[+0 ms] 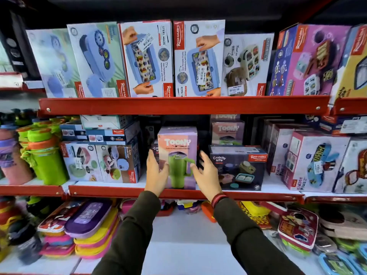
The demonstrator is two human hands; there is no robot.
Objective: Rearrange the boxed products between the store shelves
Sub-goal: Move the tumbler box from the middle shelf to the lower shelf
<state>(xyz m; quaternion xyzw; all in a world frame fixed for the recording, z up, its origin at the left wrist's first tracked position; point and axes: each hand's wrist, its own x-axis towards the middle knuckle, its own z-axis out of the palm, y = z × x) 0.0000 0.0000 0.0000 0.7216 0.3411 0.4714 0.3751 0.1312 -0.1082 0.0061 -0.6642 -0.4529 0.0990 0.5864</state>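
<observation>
A pink and purple Toony tumbler box (177, 143) with a green mug picture stands upright at the front of the middle shelf (119, 190). My left hand (155, 173) is at its left side, fingers spread, thumb near the box front. At the box's right edge my right hand (206, 173) is open with fingers apart, just in front of it. Neither hand grips the box. More Toony boxes (228, 132) stand behind to the right. A dark Crunchy Bite box (238, 167) sits right beside my right hand.
The top shelf (182, 105) carries a row of upright lunch-box cartons (147, 58). Stacked lunch-set boxes (101, 161) and green bottles (45, 161) stand left on the middle shelf. Kidzee boxes (315, 161) stand right. Flat pouches (87, 221) and bags fill the bottom shelf.
</observation>
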